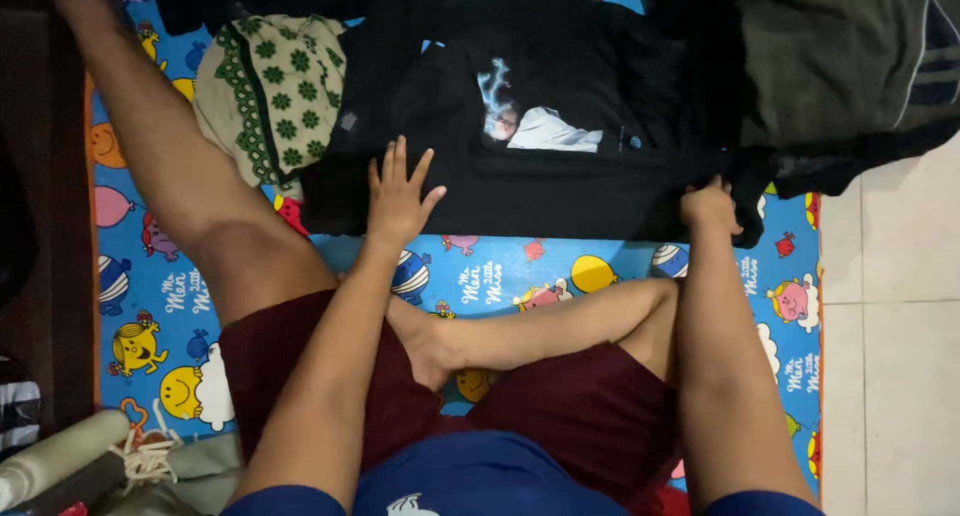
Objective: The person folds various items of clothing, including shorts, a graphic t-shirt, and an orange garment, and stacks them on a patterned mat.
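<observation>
A black T-shirt [560, 186] with a pale printed picture on its front lies spread across a blue cartoon-patterned mat [500, 271] in front of me. My left hand [400, 198] rests flat on the shirt's near left part, fingers apart. My right hand [712, 208] is closed on the shirt's near right corner, pinching the fabric at its edge. I sit on the mat in dark red shorts, my left leg stretched out to the far left and my right leg folded in front of me.
A green-and-cream patterned cloth [270, 91] lies to the left of the shirt. A dark olive garment [840, 61] is heaped at the far right. White floor tiles [890, 326] run along the right. Dark furniture [45, 226] borders the left; a rolled pale fabric [55, 461] sits at bottom left.
</observation>
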